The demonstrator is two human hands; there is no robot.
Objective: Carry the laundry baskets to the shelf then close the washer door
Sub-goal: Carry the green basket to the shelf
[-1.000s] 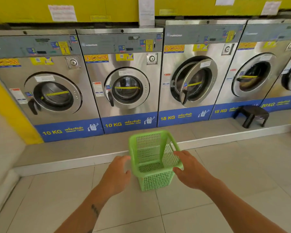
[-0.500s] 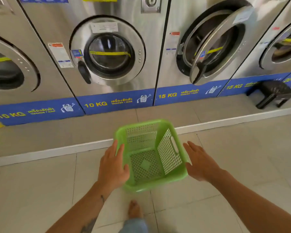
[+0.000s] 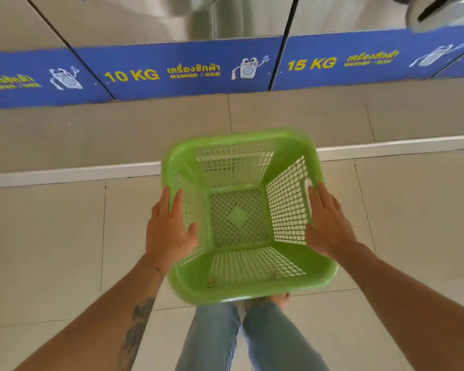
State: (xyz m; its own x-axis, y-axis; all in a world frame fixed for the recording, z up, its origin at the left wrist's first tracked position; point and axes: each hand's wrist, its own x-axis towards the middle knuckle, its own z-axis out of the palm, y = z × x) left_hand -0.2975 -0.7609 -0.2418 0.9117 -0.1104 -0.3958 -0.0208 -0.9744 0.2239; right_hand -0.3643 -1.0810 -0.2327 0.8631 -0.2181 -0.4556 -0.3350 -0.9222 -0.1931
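Note:
A green plastic mesh laundry basket [image 3: 241, 145] stands upright and empty on the tiled floor right in front of my legs. My left hand [image 3: 169, 228] lies flat against its left wall, thumb over the rim. My right hand [image 3: 328, 223] presses on its right wall beside the handle slot. Both hands touch the basket; whether they have a firm grip on it is unclear. Only the lower edge of the open washer door [image 3: 439, 9] shows at the top right.
A raised tiled step [image 3: 91, 135] with a white edge runs across just beyond the basket. On it stand washers with blue bands marked 10 KG [image 3: 131, 74] and 15 KG [image 3: 311, 64]. My jeans-clad legs [image 3: 252, 338] are below the basket.
I have stepped closer and looked further down, so the washers have slid up out of view. Both hands have closed in onto the basket's sides; the right hand was apart from it before.

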